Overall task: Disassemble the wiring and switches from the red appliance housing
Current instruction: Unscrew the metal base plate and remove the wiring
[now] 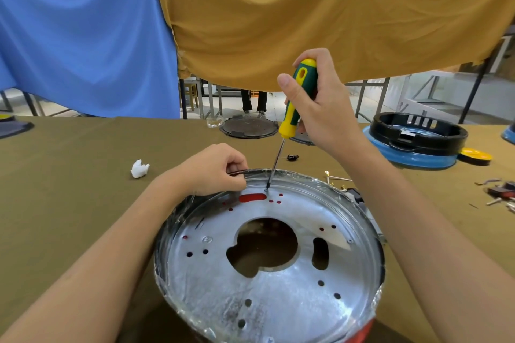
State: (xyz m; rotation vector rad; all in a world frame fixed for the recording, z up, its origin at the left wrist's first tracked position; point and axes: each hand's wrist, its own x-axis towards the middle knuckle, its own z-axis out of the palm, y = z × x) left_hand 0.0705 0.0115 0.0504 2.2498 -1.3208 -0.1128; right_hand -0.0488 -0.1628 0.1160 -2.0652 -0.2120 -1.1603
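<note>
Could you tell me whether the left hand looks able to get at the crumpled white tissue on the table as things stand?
Probably yes, once it lets go: the left hand grips the far rim of the round silver metal housing, and the crumpled white tissue lies on the olive table just beyond, with nothing between them.

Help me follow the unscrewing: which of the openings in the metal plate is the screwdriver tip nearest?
The small hole at the far rim, just right of the red oblong slot; the screwdriver tip sits there.

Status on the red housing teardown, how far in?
Done: loose wires and small parts lie on the table at right. In hand: right hand drives the screwdriver into a screw in the housing floor; left hand grips the rim. Left: that screw.
</note>
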